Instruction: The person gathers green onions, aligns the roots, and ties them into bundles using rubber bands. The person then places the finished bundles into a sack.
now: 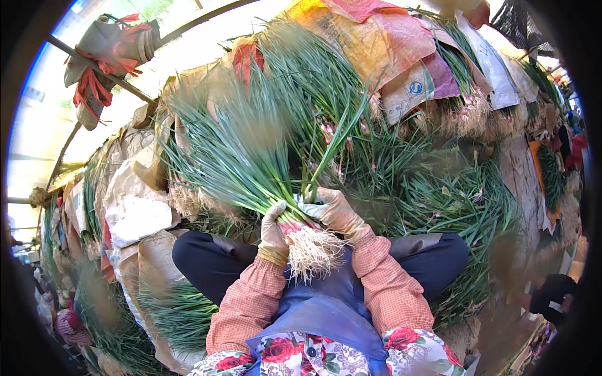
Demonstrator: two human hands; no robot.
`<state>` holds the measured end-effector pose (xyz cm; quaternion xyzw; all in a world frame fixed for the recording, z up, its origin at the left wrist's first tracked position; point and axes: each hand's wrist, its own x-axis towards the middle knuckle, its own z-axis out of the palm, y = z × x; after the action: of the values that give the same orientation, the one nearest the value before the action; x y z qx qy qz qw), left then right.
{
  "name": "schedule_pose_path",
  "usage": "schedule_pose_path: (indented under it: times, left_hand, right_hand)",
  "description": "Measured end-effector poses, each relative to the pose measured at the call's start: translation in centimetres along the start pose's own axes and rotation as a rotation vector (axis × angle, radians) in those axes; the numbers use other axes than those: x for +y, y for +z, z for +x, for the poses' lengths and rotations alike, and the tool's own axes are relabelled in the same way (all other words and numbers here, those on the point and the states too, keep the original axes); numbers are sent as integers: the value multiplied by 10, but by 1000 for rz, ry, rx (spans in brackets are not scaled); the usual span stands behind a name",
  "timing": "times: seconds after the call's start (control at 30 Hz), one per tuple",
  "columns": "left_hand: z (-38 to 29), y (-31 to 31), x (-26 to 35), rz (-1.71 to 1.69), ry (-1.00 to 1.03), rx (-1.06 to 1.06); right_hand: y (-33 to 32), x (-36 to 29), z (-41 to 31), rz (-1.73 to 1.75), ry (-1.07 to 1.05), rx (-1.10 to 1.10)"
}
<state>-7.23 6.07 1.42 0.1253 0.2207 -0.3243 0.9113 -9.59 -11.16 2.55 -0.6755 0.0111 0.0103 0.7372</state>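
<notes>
A large bunch of scallions [244,174] with long green leaves, pinkish bulbs and a tuft of pale roots [314,251] lies across my lap, leaves pointing up and left. My left hand [274,235], in a pale work glove, grips it around the base from the left. My right hand [336,214], gloved the same way, is closed at the bunch's right side. From its fingers a few separate scallion leaves [336,145] rise to the upper right; the exact pinch is partly hidden.
Stacked scallions [310,70] rise in front, partly under woven sacks [376,42]. Loose leaves [451,197] cover the ground right of my knees. More scallions [181,312] lie on sacking at left. Rolled sacks [110,51] hang from a pole. Another person [552,298] is at far right.
</notes>
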Motion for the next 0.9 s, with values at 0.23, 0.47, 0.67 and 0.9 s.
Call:
schedule_pose_path:
  times: [0.23, 0.47, 0.67, 0.9]
  left_hand:
    - [-13, 13, 7, 16, 18, -103]
    - [-28, 22, 10, 113, 49, -38]
    - [-26, -2, 23, 34, -66, -20]
    - [-14, 10, 7, 142, -141, -58]
  right_hand:
    - [-63, 7, 4, 441, 342, 510]
    - [-1, 37, 26, 587, 485, -320]
    - [-47, 26, 23, -265, 400, -9]
    - [-39, 25, 1, 69, 354, -513]
